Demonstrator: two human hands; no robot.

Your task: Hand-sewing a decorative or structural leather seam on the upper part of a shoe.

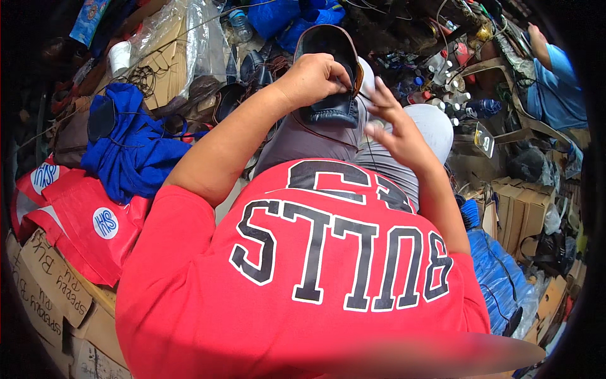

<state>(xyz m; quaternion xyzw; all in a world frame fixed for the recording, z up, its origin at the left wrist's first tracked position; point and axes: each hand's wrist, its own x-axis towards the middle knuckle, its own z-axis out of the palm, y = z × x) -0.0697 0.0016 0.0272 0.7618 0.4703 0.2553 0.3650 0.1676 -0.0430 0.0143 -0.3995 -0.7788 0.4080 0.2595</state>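
A black leather shoe (334, 112) with a stitched toe lies across my lap, its toe toward me and its tan-edged opening facing up. My left hand (312, 79) reaches over it from the left, fingers curled down and closed at the shoe's opening; the fingertips are partly hidden. Just right of the shoe my right hand (396, 123) is raised, fingers apart and slightly blurred. A thin dark thread (368, 144) seems to hang below, between the shoe and that hand; where it ends I cannot make out. Grey trousers (429, 129) cover my knees beneath.
Several bottles (442, 95) crowd the ground beyond my right knee. Left lie a blue cloth (123, 148), a red bag (95, 221) and cardboard boxes (57, 287). Another dark shoe (254, 68) is beyond my left forearm. Another person's blue-clothed part (555, 88) shows far right.
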